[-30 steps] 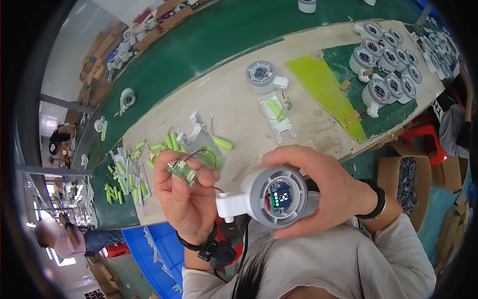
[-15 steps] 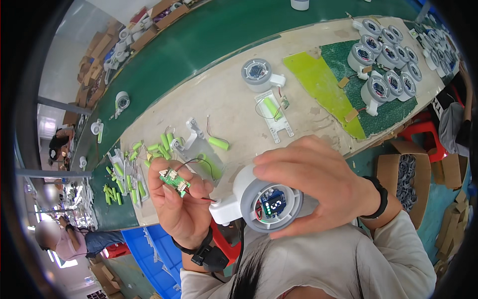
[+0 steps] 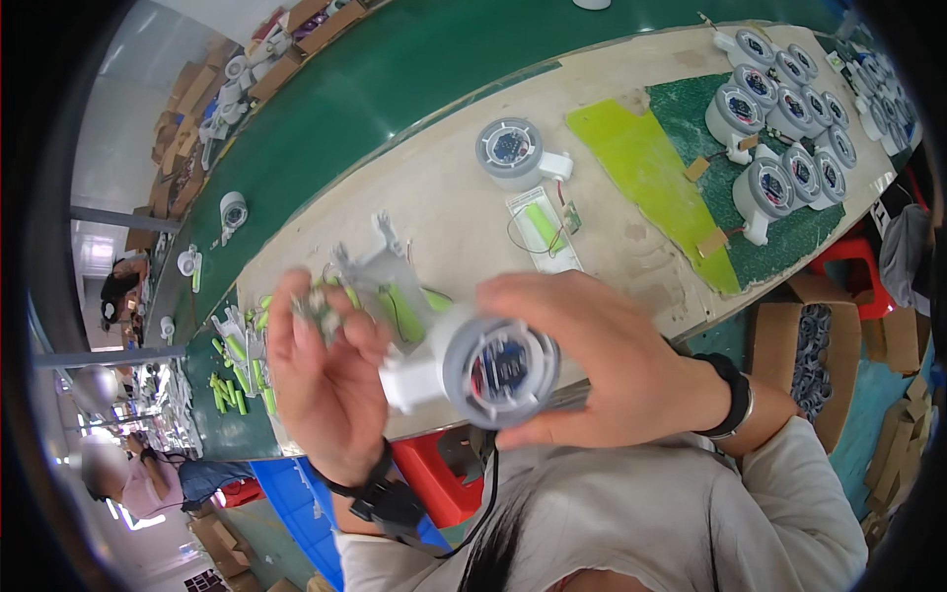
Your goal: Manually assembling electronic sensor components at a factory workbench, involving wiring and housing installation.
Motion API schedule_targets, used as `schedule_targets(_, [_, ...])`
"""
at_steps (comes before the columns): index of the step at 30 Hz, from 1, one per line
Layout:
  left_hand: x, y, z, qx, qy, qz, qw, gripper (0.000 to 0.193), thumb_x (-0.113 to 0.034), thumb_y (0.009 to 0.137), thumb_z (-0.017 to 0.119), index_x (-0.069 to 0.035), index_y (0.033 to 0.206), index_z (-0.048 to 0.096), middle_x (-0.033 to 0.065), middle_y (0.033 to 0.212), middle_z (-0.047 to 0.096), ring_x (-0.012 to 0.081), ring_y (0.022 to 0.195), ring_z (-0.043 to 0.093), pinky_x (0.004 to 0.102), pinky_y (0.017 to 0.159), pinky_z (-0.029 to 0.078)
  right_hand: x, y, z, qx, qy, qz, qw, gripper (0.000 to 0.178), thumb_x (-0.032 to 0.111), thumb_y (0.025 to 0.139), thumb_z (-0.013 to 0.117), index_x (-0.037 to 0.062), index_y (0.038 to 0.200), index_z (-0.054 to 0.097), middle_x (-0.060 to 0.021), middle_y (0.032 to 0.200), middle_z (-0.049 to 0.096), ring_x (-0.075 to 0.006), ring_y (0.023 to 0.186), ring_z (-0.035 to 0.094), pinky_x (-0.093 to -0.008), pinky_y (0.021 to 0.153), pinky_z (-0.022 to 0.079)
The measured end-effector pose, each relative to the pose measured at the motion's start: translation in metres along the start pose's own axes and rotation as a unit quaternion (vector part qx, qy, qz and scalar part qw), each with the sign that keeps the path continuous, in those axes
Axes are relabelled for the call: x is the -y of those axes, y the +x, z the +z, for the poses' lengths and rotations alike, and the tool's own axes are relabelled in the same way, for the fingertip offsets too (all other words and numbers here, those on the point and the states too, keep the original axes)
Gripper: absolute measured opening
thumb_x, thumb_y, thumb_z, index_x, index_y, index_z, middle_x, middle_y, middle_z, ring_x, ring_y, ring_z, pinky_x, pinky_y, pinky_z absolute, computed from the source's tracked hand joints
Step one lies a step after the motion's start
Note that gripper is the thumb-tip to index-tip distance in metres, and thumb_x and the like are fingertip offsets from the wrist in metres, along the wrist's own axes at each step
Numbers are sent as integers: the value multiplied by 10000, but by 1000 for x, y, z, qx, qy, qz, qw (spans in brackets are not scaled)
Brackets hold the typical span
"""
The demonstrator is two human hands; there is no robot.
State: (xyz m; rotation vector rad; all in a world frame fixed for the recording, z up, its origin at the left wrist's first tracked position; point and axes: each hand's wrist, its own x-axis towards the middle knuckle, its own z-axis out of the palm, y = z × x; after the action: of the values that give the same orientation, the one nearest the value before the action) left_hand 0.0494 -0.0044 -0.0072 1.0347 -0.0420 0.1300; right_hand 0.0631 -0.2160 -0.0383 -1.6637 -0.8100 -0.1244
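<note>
- L. hand (image 3: 330,390): fingers curled, pinched a small circuit bd. (image 3: 321,308); bd. blurred, fine detail n/a.
- R. hand (image 3: 621,370): clasped the round housing (image 3: 503,373) from its R. side, fingers over top, thumb under.
- Round housing, 1 pc.: grey rim, white body, blue bd. inside; was held up in front of the person, above near edge of tabletop (image 3: 424,187); white side arm (image 3: 412,380) pointed twd. L. hand.
- Second unit (image 3: 510,153), same kind: lay on tabletop, face up, beyond the hands.
- White plate (image 3: 557,259) w/ green cell (image 3: 542,225): lay just beside second unit, on person's side.
- Yellow-green sheet (image 3: 641,178): lay flat, R. of second unit.
- Dk. green mat (image 3: 804,237): adjoined sheet, carried cluster of grey-rimmed units (image 3: 769,187).
- White bracket (image 3: 375,261): stood beyond L. hand, part hidden.
- Loose green cells (image 3: 227,395), qty. unclear: lay in a heap, far L.
- Cardboard box (image 3: 843,360), open: stood at R., off tabletop, filled w/ grey rings (image 3: 811,360).
- Red stool (image 3: 853,261): near box, part hidden.
</note>
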Motion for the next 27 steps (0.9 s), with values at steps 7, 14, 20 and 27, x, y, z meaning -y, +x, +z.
schedule_targets(7, [-16,174,-18,24,268,23,963,346,-73,824,563,80,1111,443,118,915,570,209,821,598,295,767,476,-14,-4,-7,-9,55,126,991,474,102,697,683,2,1113,478,-153,1109,502,-278,1001,512,-352,852,414])
schedule_targets(14, [-31,272,-123,-67,422,-47,903,422,-95,818,575,35,1178,397,138,1027,542,209,929,568,324,831,470,-15,-8,-9,43,13,128,991,251,49,693,672,-7,922,584,-150,953,579,-276,867,567,-321,761,453])
schedule_targets(20, [-112,209,-151,-74,645,-14,761,394,-182,816,579,4,1152,493,98,966,584,158,838,569,270,681,459,-15,-13,-10,75,-11,140,987,236,47,674,672,-7,890,593,-150,898,597,-272,807,583,-312,722,460])
schedule_targets(27, [-110,57,-219,66,823,-43,563,200,-106,696,604,-29,879,629,165,786,612,317,733,591,368,659,465,-8,-16,5,102,-2,149,984,217,44,672,661,-7,872,595,-152,881,601,-274,795,587,-306,710,461])
